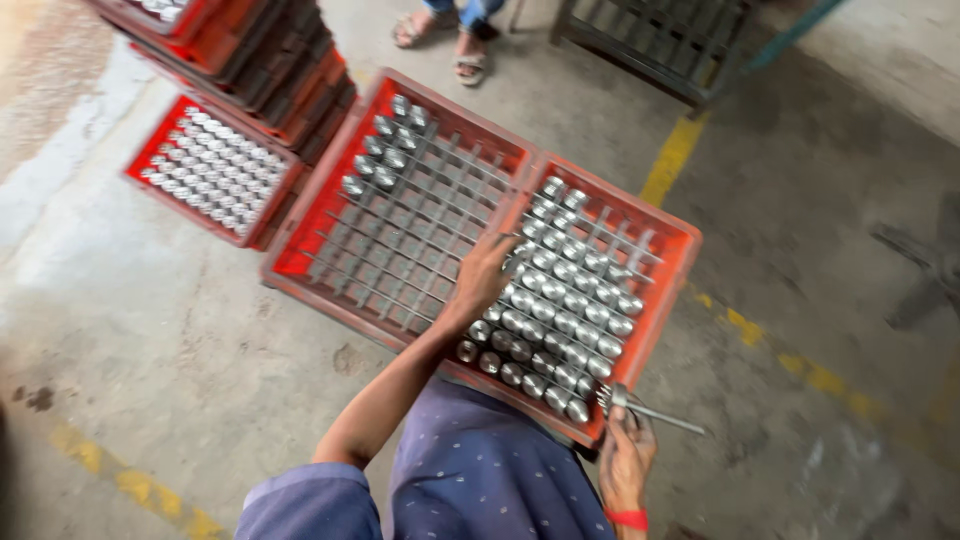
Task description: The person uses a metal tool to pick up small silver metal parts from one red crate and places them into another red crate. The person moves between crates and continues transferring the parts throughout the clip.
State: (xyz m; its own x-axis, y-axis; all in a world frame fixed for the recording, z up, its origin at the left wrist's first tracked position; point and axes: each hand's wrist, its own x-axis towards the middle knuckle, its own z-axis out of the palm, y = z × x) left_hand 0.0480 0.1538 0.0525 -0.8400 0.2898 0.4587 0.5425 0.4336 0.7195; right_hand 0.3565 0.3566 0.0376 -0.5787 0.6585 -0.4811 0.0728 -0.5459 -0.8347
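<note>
My left hand reaches forward and rests on the dividing edge between two red crates, its fingers touching the shiny metal cylinders that fill the right crate. The left crate has a grey metal grid with only a few cylinders at its far end. Near the right crate's front corner, my right hand, with a red band at the wrist, grips a thin metal tool with a toothed head.
A third red crate full of cylinders sits on the concrete floor at left, beside a stack of red crates. Another person's sandalled feet stand at the top. A dark metal rack is at upper right. Yellow floor lines cross the concrete.
</note>
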